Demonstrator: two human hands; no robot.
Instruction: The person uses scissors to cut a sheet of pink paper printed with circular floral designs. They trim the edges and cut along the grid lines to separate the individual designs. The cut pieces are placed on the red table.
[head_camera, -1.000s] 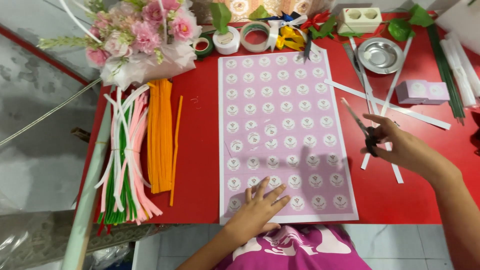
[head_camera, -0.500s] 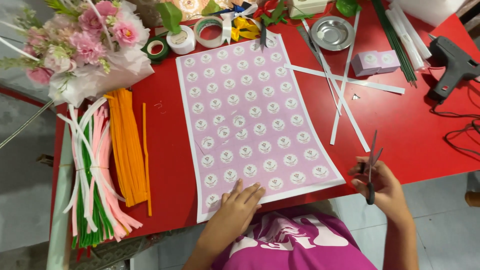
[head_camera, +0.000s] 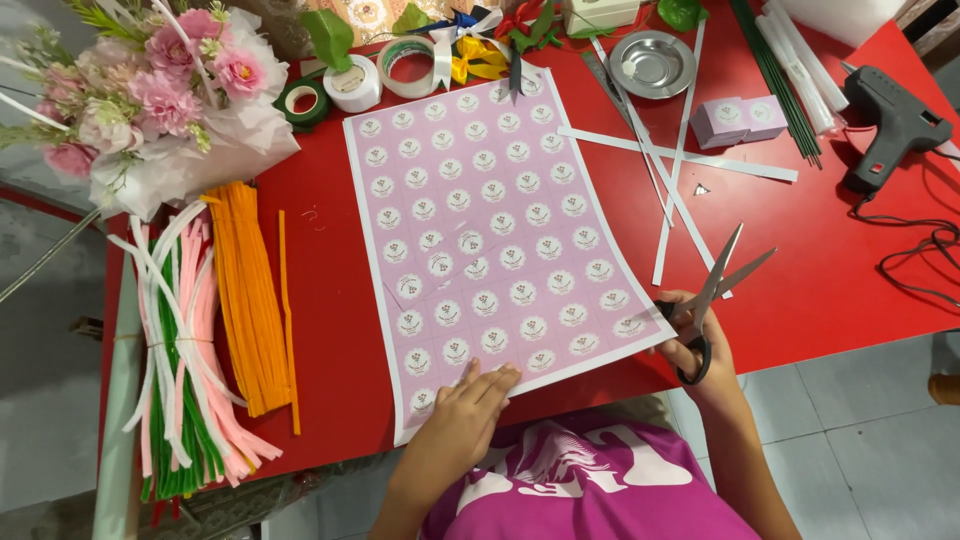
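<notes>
- The person's left hand (head_camera: 465, 410) lay flat, fingers together, on the near edge of a lilac sticker sheet (head_camera: 490, 235), pinning it to the red table (head_camera: 850, 260).
- The sheet, printed with rows of round white labels, stretched from the person toward twelve o'clock, its far end close to the tape rolls (head_camera: 375, 75).
- The right hand (head_camera: 695, 335) was clamped on a pair of scissors (head_camera: 715, 295) at the sheet's four o'clock corner, blades parted and pointing toward one o'clock.
- The blades stood just beside the sheet's right edge; whether they touched the paper could not be told.
- Judged from the pose, the step in hand was lining up a cut into the sheet, with no cut from this corner yet visible.
- The next move appeared to call for sliding the open blades over the edge between two rows of labels while the flat hand kept the paper from shifting.
- White paper strips (head_camera: 680, 165) lay crossed at two o'clock from the sheet, beside a round metal dish (head_camera: 652, 62) and small lilac boxes (head_camera: 738, 118).
- A black glue gun (head_camera: 890, 120) rested at the table's three o'clock side, its cord trailing toward the edge.
- Orange pipe cleaners (head_camera: 250, 300) and a pink, white and green bundle (head_camera: 180, 350) lay at nine o'clock, below a pink bouquet (head_camera: 150, 95).
</notes>
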